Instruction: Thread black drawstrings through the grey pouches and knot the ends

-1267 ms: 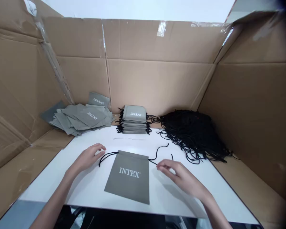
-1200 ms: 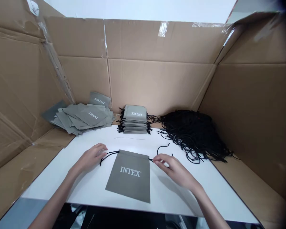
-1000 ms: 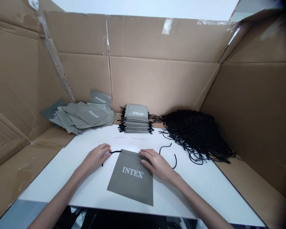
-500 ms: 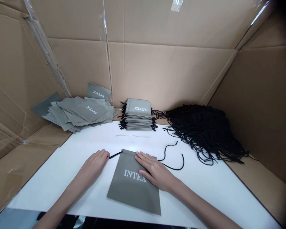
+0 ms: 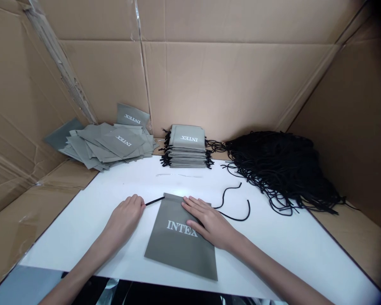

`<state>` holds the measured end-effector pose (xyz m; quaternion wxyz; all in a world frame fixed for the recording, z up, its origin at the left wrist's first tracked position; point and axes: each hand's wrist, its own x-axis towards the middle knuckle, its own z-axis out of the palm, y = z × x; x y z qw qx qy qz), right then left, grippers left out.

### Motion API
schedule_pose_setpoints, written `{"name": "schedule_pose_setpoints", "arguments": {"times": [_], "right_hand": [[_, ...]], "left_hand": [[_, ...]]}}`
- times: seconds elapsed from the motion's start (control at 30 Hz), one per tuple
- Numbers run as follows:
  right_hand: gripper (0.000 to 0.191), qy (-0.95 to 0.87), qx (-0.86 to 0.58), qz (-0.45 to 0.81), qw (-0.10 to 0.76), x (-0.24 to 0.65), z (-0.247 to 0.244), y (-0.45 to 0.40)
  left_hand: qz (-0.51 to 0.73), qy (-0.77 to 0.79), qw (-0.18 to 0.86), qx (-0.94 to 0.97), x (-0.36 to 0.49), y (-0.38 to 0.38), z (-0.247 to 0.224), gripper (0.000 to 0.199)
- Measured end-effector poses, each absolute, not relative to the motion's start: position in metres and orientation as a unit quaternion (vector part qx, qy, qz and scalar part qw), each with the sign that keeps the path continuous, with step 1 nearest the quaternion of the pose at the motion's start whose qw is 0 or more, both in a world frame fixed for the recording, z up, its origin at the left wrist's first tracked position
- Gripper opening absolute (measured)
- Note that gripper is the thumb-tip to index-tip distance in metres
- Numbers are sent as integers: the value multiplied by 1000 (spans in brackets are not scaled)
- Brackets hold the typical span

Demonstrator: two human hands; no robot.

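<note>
A grey pouch (image 5: pixel 180 250) printed INTEX lies flat on the white table near its front edge. My left hand (image 5: pixel 127 216) is closed on a black cord (image 5: pixel 155 201) that comes out of the pouch's upper left corner. Spread over the pouch's upper right part, my right hand (image 5: pixel 209 220) presses it down with the fingers apart. Two loose cord ends (image 5: pixel 248 209) curve out on the table beyond the pouch's right side. The cord's stretch inside the pouch is hidden.
At the back left is a loose heap of grey pouches (image 5: pixel 111 142). A neat stack of corded pouches (image 5: pixel 188 144) stands at the back middle. A large pile of black cords (image 5: pixel 279 165) lies at the back right. Cardboard walls (image 5: pixel 235 84) enclose the white table (image 5: pixel 114 186).
The camera view has tilted slightly, so the whole scene is a little shifted. Both hands keep their places on the cord and the pouch.
</note>
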<state>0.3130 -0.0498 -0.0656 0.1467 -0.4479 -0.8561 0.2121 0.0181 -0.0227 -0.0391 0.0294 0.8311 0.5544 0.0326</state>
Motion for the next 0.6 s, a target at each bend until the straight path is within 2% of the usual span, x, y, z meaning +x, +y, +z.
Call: {"name": "schedule_pose_setpoints", "arguments": {"times": [0.33, 0.6], "right_hand": [[56, -854, -450, 217, 143, 312, -63, -48], [56, -859, -449, 203, 140, 312, -65, -48]], "left_hand": [[38, 640, 62, 765, -23, -42, -9, 29], [12, 676, 155, 720, -42, -42, -6, 37]]}}
